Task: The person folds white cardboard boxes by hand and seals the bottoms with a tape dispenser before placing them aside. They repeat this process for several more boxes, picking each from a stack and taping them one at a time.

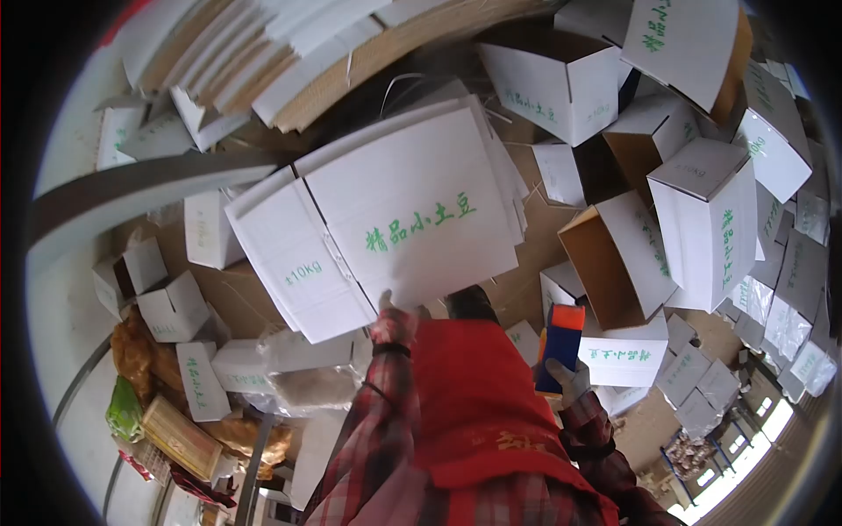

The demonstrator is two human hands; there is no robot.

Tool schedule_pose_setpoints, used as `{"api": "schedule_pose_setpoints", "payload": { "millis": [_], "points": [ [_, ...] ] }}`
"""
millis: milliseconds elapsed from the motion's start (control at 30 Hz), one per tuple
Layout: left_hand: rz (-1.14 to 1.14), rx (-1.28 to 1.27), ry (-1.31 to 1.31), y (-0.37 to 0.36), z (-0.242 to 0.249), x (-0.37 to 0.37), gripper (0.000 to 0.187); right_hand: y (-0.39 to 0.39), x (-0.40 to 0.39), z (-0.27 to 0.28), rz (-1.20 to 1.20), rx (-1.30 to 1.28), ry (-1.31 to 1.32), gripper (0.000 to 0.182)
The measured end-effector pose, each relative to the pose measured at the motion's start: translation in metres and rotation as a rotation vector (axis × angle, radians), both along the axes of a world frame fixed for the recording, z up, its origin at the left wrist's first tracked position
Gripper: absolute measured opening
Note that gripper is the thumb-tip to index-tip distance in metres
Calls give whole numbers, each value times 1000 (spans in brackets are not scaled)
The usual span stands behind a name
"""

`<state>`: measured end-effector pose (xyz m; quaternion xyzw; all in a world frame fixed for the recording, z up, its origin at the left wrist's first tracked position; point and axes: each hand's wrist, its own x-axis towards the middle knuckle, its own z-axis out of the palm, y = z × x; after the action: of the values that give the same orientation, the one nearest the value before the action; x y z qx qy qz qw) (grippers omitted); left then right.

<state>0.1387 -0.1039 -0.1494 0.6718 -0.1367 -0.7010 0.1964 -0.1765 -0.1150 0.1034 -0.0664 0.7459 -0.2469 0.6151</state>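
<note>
A folded-flat white carton (412, 210) with green print lies on top of a stack of similar sheets in the middle. At its near edge is my left hand (395, 324), closed on that edge with a digit over the top face; the rest of its fingers are hard to see. Lower right, my right hand (568, 381) is wrapped round a blue block-shaped object (561, 344) with an orange end. This object is upright, apart from the flat carton and close to the open boxes.
Opened white boxes (706, 223) are heaped at the right. A curved grey metal bar (158, 180) reaches in from the left. Flat cardboard (324, 74) is stacked at the top. Small boxes (173, 307) and clear plastic (311, 377) lie lower left.
</note>
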Motion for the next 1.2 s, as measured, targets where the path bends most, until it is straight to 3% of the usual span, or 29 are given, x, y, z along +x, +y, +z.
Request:
{"api": "schedule_pose_setpoints", "payload": {
  "millis": [33,67,133,167,233,300,333,433,467,567,633,700,800,867,900,967,1033,1100,1167,1200],
  "points": [
    [208,29,126,0,-12,3,52,-4,5,-4,23,25,17,30],
    [1010,272,596,7,-37,15,52,-4,10,-3,40,50,32,31],
    [1887,567,1022,11,-32,24,52,4,18,0,72,78,76,33],
    [1949,620,1002,9,-27,25,53,8,19,-4,93,90,121,34],
    [1803,592,932,-18,14,25,55,15,21,-6,115,100,217,36],
    [1405,423,824,-35,57,25,57,18,26,3,100,39,280,29],
    [1330,413,794,-44,75,26,56,15,28,5,92,3,313,25],
    [1340,758,632,-91,161,42,51,16,28,11,0,-131,272,27],
    [1278,517,538,-83,162,38,51,13,32,18,79,-202,406,31],
    [1321,204,645,-38,130,61,40,-2,46,43,139,-419,560,34],
    [1200,122,683,-10,166,83,38,-16,65,62,-112,-449,581,36],
    [1018,193,466,32,205,120,41,-34,79,93,-241,-384,619,37],
    [729,96,384,106,218,178,48,-19,57,13,-119,-458,726,40],
    [644,39,427,112,234,202,48,-34,68,16,-225,-552,575,42],
    [592,-93,237,107,228,208,49,-36,85,-1,-286,-609,421,45],
    [697,-108,-37,69,231,195,51,-32,110,-58,-341,-658,170,52],
    [819,-132,-322,21,244,170,63,-33,146,9,-54,-254,345,56],
    [768,-942,-386,-8,270,121,70,-18,164,-37,-99,-279,281,56],
    [42,-1050,-771,-33,303,95,68,-19,170,-52,-103,-285,265,56],
    [-52,-1107,-886,-46,319,77,69,-24,164,-50,-81,-287,286,56]
  ]
}}
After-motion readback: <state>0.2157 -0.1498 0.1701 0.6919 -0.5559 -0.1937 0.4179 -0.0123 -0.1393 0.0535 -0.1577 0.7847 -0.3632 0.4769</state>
